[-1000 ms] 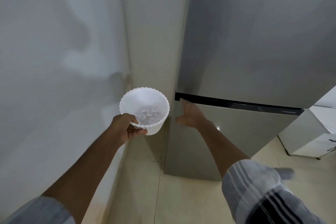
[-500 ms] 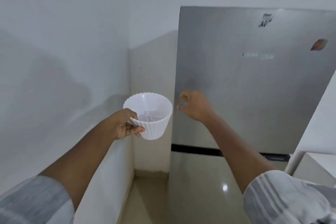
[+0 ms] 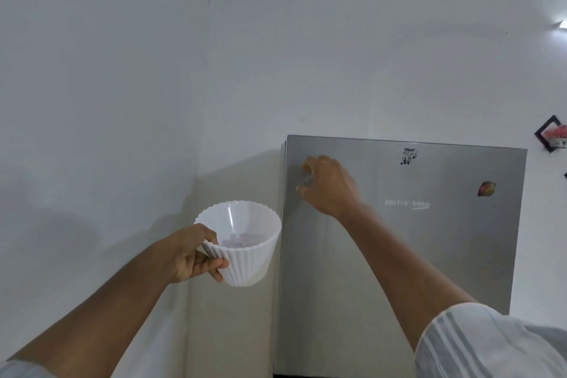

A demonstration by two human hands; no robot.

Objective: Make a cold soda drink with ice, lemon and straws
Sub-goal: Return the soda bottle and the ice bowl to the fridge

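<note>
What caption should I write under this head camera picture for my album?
Left hand holds a white fluted bowl of ice while the right hand reaches the steel fridge door.

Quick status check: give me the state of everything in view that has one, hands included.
Fridge door: closed.
White ribbed bowl: upright, held in the air, ice inside.
Ice: a few pieces at the bowl's bottom.
Left hand: grips the bowl's rim.
Right hand: at the door's upper left edge, fingers curled; grip unclear.
</note>
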